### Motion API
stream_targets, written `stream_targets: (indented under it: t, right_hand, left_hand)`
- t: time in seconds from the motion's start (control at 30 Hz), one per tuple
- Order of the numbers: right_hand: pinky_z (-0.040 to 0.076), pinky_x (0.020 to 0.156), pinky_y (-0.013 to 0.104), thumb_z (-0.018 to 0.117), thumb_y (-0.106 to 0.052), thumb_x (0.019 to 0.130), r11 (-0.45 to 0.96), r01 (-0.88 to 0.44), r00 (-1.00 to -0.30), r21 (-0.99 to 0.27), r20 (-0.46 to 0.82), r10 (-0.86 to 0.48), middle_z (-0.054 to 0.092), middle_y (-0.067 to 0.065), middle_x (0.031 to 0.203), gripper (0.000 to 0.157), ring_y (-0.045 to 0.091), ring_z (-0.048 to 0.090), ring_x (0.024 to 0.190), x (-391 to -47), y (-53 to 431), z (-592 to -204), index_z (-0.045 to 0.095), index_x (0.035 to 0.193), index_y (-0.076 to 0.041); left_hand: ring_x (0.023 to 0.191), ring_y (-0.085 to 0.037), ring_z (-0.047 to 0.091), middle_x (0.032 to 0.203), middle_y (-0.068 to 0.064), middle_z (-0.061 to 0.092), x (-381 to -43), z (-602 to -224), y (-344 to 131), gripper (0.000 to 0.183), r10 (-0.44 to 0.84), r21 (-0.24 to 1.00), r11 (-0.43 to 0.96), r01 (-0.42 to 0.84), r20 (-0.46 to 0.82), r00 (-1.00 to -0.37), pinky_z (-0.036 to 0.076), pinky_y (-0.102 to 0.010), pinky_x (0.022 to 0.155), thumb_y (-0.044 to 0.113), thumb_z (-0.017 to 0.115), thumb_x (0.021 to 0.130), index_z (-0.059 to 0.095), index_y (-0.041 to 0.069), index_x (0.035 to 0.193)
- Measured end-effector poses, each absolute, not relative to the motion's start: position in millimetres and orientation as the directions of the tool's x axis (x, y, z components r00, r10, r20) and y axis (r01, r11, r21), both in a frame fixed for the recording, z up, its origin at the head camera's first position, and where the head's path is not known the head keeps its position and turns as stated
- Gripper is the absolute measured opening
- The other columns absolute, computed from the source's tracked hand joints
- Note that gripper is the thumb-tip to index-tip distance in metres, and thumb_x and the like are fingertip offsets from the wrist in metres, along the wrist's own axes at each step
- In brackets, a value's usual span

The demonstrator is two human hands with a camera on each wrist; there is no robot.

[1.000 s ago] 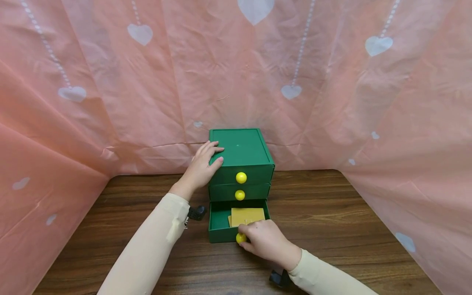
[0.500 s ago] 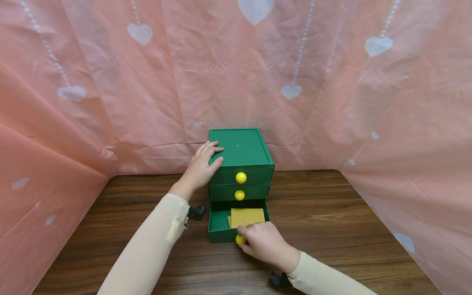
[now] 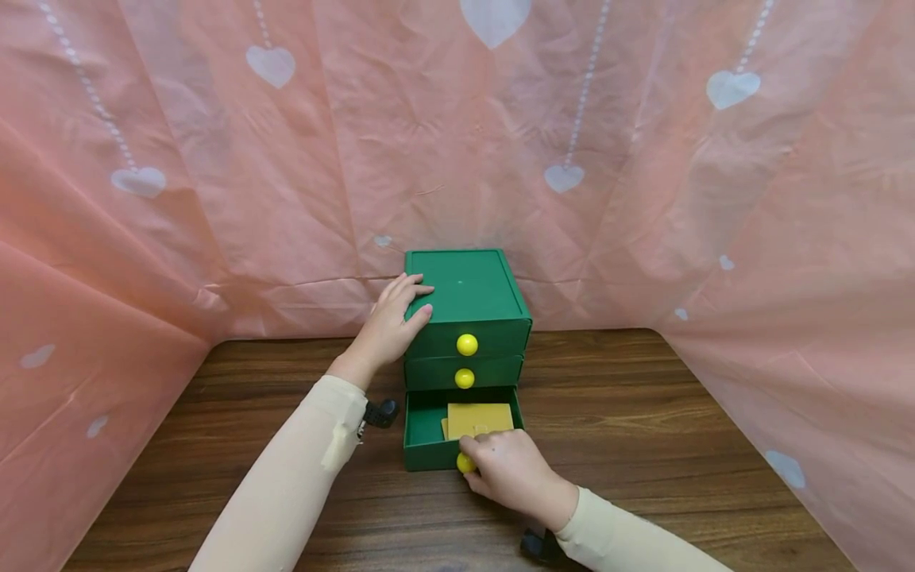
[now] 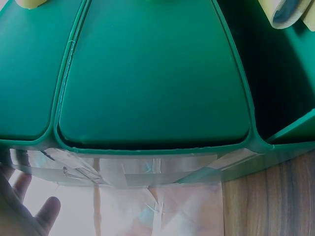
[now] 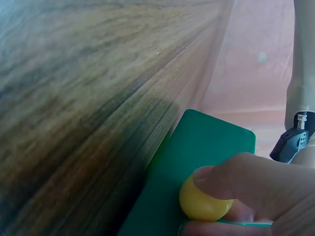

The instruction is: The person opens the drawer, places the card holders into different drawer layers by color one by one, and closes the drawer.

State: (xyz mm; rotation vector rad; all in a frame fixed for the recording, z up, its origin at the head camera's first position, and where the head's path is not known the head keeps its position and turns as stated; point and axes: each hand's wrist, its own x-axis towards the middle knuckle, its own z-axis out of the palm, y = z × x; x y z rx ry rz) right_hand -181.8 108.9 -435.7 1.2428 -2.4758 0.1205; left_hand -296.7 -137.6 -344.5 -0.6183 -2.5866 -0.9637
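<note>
A green three-drawer box (image 3: 465, 286) stands on the table, a round yellow knob on each drawer. Its bottom drawer (image 3: 426, 457) is pulled out; the upper two are closed. My right hand (image 3: 515, 473) pinches the bottom drawer's yellow knob (image 5: 204, 200) between thumb and fingers. Inside that drawer lies a flat yellow item like a pouch (image 3: 477, 419), its front part behind my right hand; the left wrist view shows its rolled edge (image 4: 285, 12). My left hand (image 3: 389, 322) rests on the box's top left edge, fingers spread over the top.
The dark wood-grain table (image 3: 608, 413) extends on both sides of the box. A pink curtain (image 3: 457, 159) with white hearts hangs behind and at both sides. Each wrist wears a black camera, such as the left one (image 3: 382, 413).
Almost nothing differs. My right hand has shifted very slightly at the knob; the left hand and the box stay in place.
</note>
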Motion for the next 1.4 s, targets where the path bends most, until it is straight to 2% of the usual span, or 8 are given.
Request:
stream_targets:
  t: [0.23,0.7,1.4]
  right_hand:
    - [0.040,0.046,0.023,0.084,-0.025,0.075,0.604,-0.788,-0.508,0.123,0.424,-0.750,0.051,-0.013,0.061,0.029,0.004,0.047,0.051,-191,111,-439,0.055,0.075,-0.019]
    - [0.041,0.047,0.024,0.085,-0.029,0.075,0.609,-0.783,-0.503,0.129,0.445,-0.740,0.052,-0.013,0.063,0.030,0.005,0.050,0.053,-209,111,-440,0.057,0.077,-0.020]
    - [0.040,0.046,0.025,0.084,-0.032,0.078,0.643,-0.760,-0.551,0.088,0.436,-0.711,0.052,-0.011,0.062,0.027,0.007,0.049,0.053,-228,110,-443,0.060,0.079,-0.020]
  left_hand:
    - [0.153,-0.026,0.010,0.162,-0.001,0.028,-297,-345,-137,0.047,0.284,0.547,0.675,0.495,0.427,-0.859,0.012,-0.063,0.117,0.044,0.044,0.106,0.051,0.020,0.145]
    - [0.153,-0.021,0.008,0.162,0.000,0.028,-296,-343,-136,0.047,0.284,0.553,0.674,0.490,0.419,-0.863,0.011,-0.062,0.117,0.044,0.044,0.106,0.051,0.021,0.145]
    - [0.153,-0.021,0.008,0.162,0.001,0.028,-298,-345,-138,0.046,0.279,0.552,0.675,0.490,0.423,-0.862,0.011,-0.064,0.116,0.045,0.044,0.106,0.051,0.021,0.145]
